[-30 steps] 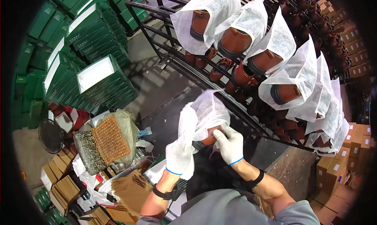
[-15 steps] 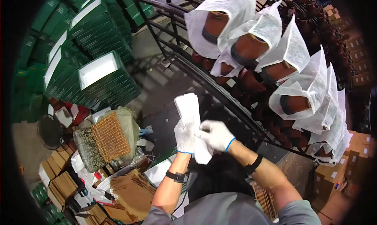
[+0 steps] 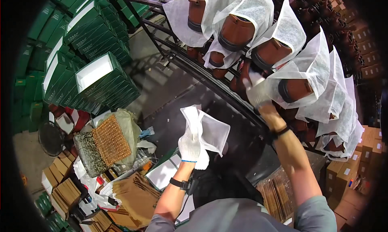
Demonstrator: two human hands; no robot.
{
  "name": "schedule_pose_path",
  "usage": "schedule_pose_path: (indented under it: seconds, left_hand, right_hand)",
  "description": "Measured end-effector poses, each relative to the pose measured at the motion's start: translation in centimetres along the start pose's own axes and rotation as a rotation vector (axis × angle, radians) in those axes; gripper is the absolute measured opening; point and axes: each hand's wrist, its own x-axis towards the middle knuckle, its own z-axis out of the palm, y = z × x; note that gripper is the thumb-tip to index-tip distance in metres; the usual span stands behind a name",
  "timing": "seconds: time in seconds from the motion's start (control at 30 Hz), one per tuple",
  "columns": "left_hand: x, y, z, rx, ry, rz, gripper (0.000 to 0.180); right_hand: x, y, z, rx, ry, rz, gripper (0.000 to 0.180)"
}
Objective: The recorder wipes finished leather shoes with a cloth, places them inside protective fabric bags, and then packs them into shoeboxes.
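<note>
My left hand (image 3: 189,146), in a white knit glove with a blue cuff edge, grips a folded bundle of white fabric bags (image 3: 215,131). One thin bag hangs unfolded to the right of the bundle. My right hand (image 3: 258,93), gloved the same way, reaches to the black metal rack, beside a reddish-brown boot (image 3: 238,85). Its fingers are blurred and partly lost against dark things, so a hold cannot be made out. Around it, brown boots (image 3: 236,31) with dark soles stick out of white fabric bags (image 3: 292,27) on top of the rack.
Stacks of green boxes (image 3: 107,80) with white insides stand at the left. A seat with a wooden bead cover (image 3: 112,139) sits below them, near brown cardboard (image 3: 137,197). More cartons (image 3: 341,173) are piled at the lower right. The rack's frame (image 3: 202,80) runs diagonally ahead.
My right hand has left the white bundle and moved up and right to the boots on the rack. One bag now spreads open from the bundle in my left hand.
</note>
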Motion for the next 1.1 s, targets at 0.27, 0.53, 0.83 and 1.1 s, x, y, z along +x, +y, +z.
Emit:
schedule_pose_path:
  seconds: [0.27,0.53,0.83,1.1]
  left_hand:
    - [-2.3,-4.5,0.1,0.151,0.056,0.043,0.043]
    - [-4.7,1.8,-0.8,0.03,-0.109,0.125,0.04]
    - [-5.7,7.2,-2.6,0.255,-0.225,0.342,0.03]
    - [-6.3,8.1,-3.5,0.101,-0.248,0.352,0.033]
  right_hand:
    - [-17.7,-10.9,-23.8,1.269,-0.386,0.953,0.027]
    - [-16.9,-11.2,-15.9,0.37,-0.758,-0.421,0.031]
    - [-18.2,-10.1,-15.6,0.696,-0.522,0.093,0.022]
    - [-18.1,-9.9,-13.7,1.073,-0.451,0.662,0.024]
